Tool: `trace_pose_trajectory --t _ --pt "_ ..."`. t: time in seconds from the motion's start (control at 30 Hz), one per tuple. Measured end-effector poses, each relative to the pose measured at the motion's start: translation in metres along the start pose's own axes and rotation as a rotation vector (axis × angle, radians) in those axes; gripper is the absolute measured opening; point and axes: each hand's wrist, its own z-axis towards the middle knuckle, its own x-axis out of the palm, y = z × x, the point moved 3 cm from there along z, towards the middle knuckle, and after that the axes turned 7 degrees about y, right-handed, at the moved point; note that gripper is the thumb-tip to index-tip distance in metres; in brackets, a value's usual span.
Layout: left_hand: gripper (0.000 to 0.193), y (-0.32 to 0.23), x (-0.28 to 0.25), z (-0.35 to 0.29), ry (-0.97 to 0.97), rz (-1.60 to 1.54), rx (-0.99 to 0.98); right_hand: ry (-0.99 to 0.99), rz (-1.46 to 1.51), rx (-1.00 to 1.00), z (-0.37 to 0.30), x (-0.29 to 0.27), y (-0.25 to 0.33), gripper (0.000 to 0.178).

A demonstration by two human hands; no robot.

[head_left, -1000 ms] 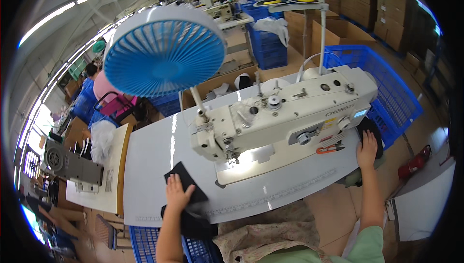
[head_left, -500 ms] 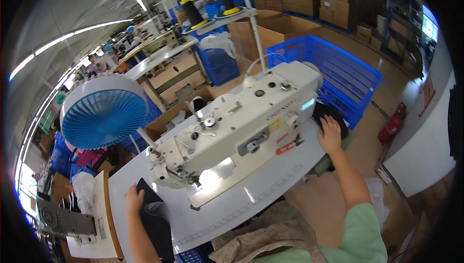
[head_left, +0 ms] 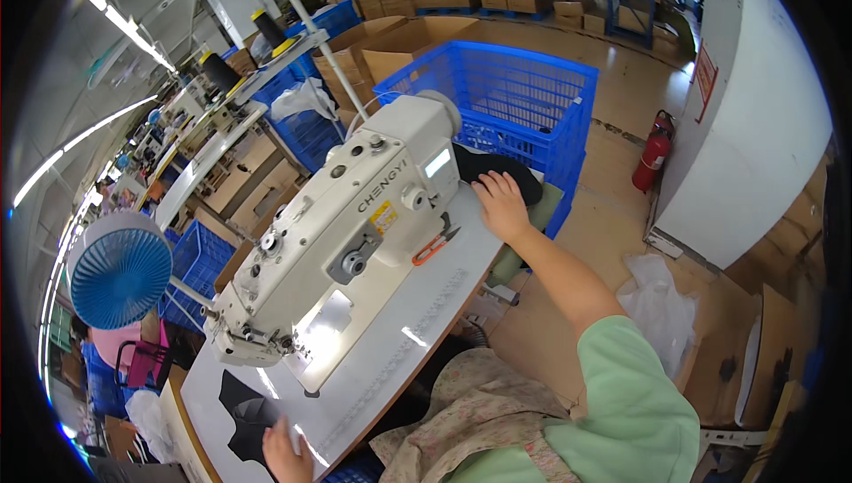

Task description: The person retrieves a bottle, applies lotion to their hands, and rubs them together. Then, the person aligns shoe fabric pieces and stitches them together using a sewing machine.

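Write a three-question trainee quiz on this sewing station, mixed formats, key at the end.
1. True or false: the right hand is nearer than the left hand to the sewing machine's lit display.
2. Which of these is nearest the left hand?
A) orange-handled snips
B) black fabric piece
C) blue crate
3. Fill in the blank: a red ____ is beside the white wall.

Key: 1. True. 2. B. 3. Fire extinguisher.
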Motion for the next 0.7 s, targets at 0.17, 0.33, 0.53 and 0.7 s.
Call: trace_pose_trajectory --t 0.17,0.33,0.53,0.7 --pt "0.028 -0.045 0.010 0.019 0.200 -0.129 0.197 0.029 -0.015 -0.072 -0.001 0.002 0.001 0.052" --pt "0.023 -0.074 0.026 0.077 0.311 -0.312 0.304 0.099 -0.141 -0.125 -0.003 0.006 0.005 0.051" --pt "0.022 -0.147 0.016 0.147 0.471 -0.607 0.289 0.186 -0.060 -0.047 0.002 0.008 -0.001 0.046" --pt "0.024 -0.223 -0.029 0.201 0.644 -0.814 0.335 0.276 0.090 0.171 -0.012 -0.047 0.015 0.046"
